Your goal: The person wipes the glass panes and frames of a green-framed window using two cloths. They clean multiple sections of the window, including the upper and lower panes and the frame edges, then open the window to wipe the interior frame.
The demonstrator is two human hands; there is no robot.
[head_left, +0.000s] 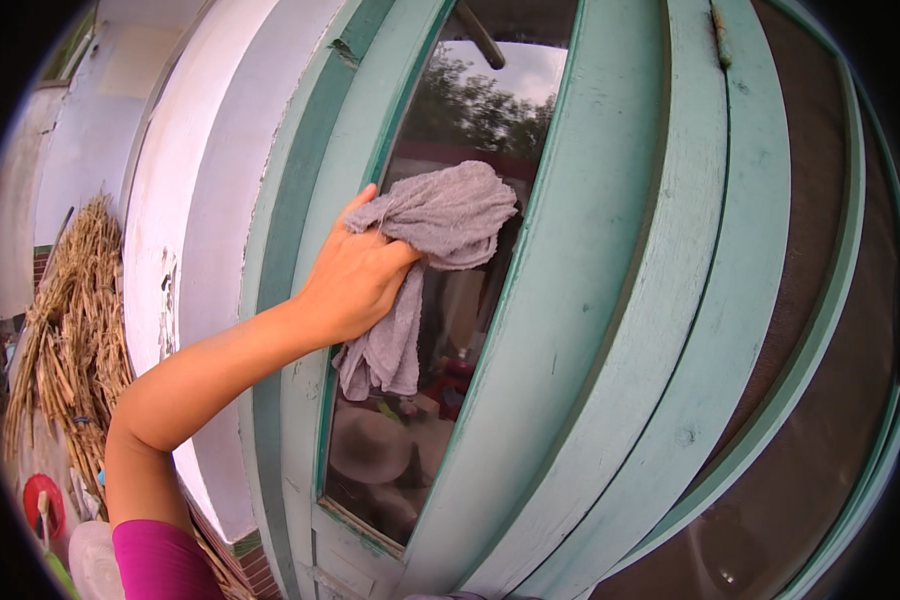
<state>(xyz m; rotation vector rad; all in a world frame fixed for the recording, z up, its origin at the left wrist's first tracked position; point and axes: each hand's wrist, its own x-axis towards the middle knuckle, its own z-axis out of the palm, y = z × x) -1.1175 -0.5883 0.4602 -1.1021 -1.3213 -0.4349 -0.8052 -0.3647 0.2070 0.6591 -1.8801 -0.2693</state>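
My left hand point(360, 275) is closed round a bunched greyish-mauve cloth point(445, 215). The cloth lies against the narrow glass pane point(370, 510) of a green wooden door, and a loose end of it hangs below my fingers. My bare forearm reaches up from the lower left, out of a magenta sleeve point(165, 560). Trees, sky and dim shapes show in the glass. No part of my right hand appears.
Green painted door boards point(540, 330) flank the pane, with a hinge point(720, 35) at the upper right. Further right is a dark screened panel point(770, 500). To the left stand a white wall point(205, 150), dry stalks point(75, 340) and a red round object point(42, 500).
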